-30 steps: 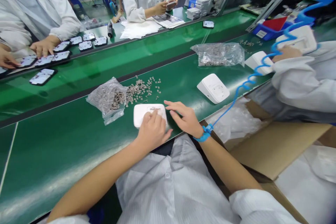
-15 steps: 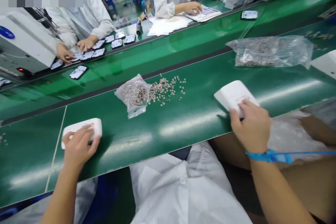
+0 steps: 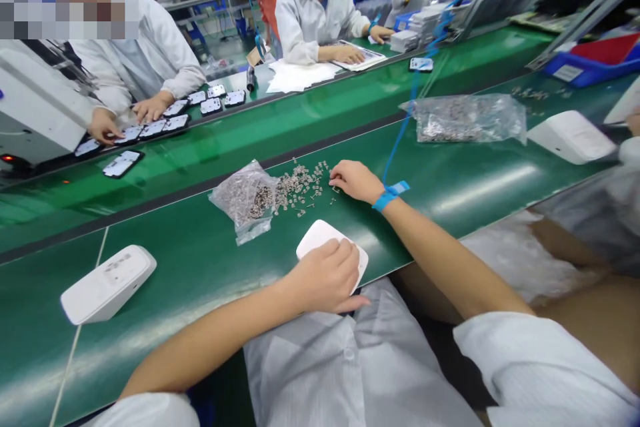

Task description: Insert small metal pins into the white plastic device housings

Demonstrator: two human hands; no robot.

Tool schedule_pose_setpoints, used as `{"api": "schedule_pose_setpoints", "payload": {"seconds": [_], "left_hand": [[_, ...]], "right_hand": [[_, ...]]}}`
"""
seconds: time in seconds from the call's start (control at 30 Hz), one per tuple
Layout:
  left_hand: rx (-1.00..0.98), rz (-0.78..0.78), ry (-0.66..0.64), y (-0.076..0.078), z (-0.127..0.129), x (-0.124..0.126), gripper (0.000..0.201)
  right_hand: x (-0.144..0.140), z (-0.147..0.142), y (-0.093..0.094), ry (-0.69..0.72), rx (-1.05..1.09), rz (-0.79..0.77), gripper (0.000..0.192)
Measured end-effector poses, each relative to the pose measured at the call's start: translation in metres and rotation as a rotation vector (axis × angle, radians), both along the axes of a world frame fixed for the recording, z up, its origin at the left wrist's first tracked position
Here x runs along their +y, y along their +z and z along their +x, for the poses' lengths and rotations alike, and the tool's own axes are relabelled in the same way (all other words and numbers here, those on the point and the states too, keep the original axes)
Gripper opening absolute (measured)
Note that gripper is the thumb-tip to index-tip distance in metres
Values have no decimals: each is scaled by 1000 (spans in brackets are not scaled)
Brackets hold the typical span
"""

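In front of my body, my left hand [image 3: 327,275] is wrapped over a white plastic housing [image 3: 314,236] resting near the front edge of the green belt. The hand covers much of it. My right hand [image 3: 357,180], wearing a blue wrist strap [image 3: 391,195], is at the right edge of a loose pile of small metal pieces [image 3: 300,185]. Its thumb and fingers are pinched together; anything between them is too small to make out. The pieces spill from a clear plastic bag [image 3: 245,197]. Another white housing [image 3: 113,280] lies on the belt at left.
A larger clear bag of metal parts [image 3: 460,120] and a third white housing [image 3: 575,137] lie to the right. Across the belt, a co-worker's hands [image 3: 153,107] touch flat dark-edged units [image 3: 175,121]. A blue bin [image 3: 595,65] stands at far right.
My left hand has left the left-hand housing and now grips one in the middle. My right hand has let go of a housing and moved left to the metal pieces.
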State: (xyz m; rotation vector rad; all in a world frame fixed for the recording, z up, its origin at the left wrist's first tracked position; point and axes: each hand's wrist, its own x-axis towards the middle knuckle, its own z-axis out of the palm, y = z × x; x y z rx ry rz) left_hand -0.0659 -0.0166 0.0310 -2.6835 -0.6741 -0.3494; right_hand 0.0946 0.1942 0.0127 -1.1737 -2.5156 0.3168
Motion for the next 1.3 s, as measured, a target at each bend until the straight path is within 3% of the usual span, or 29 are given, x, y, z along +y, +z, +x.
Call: {"api": "schedule_pose_setpoints", "payload": {"seconds": [0.13,0.23,0.3,0.43,0.57,0.67,1.07,1.3], "left_hand": [[25,0,171,-8,4,-3,78],[76,13,374,-9,11,-8,94],[84,15,438,-11,17,-11,94],[0,70,375,-20,21,-15,81],[-36,80,366,-27,19,-20,78],[-28,86,366,-27,20,-21,74],[-59,105,340,-26,24,-18,69],[-117,114,318,-27,22,-13,60]], "right_hand": [[0,-5,-15,-54,-11,26,13],[-11,5,-9,-83,134,90,13],[-26,13,-1,-42,307,130,12],[-77,23,12,41,530,38,13],[-126,26,11,-14,475,67,17],[-141,23,5,5,412,58,16],[-135,1,13,-114,398,-240,12],[-108,9,19,-96,342,-585,29]]}}
